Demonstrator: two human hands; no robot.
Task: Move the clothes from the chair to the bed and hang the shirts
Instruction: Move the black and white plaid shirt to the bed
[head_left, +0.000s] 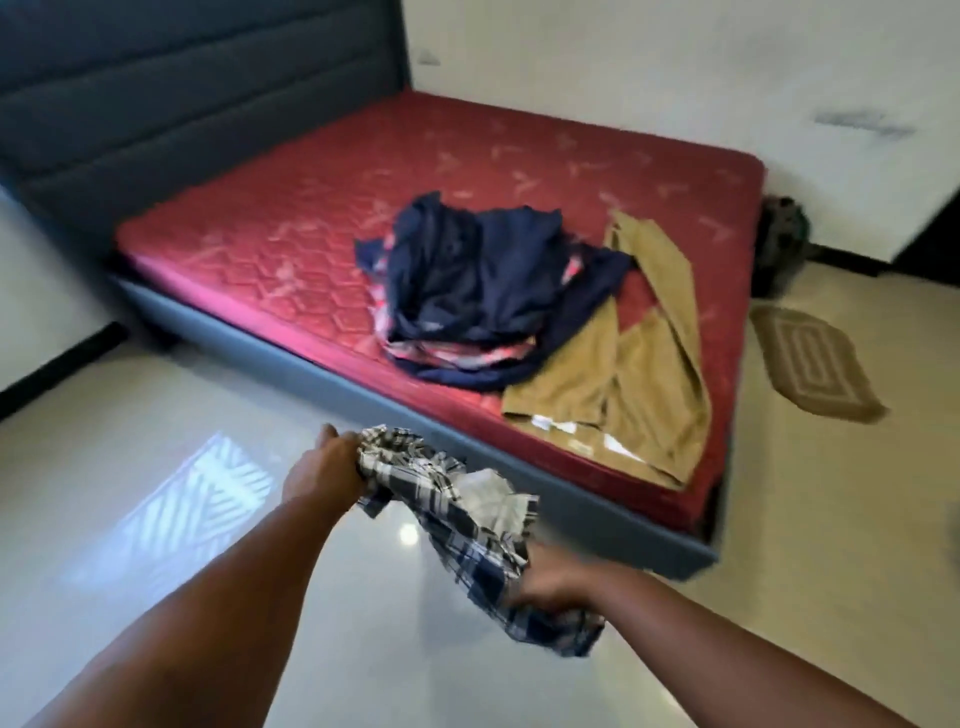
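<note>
A crumpled blue, black and white plaid shirt (462, 514) hangs between my hands above the floor, just short of the bed's near edge. My left hand (324, 467) grips its upper end and my right hand (553, 584) grips its lower end. On the bed's red mattress (270, 244) lies a heap of dark navy clothes (478, 275) with some red-patterned fabric under it. Tan trousers (639, 374) lie spread beside the heap, near the mattress corner. The chair is out of view.
The bed has a grey base (291, 358) and a dark padded headboard (156, 104) at the left. A brown mat (815, 364) lies on the glossy floor at the right, with a dark bag (782, 239) against the white wall beyond the bed.
</note>
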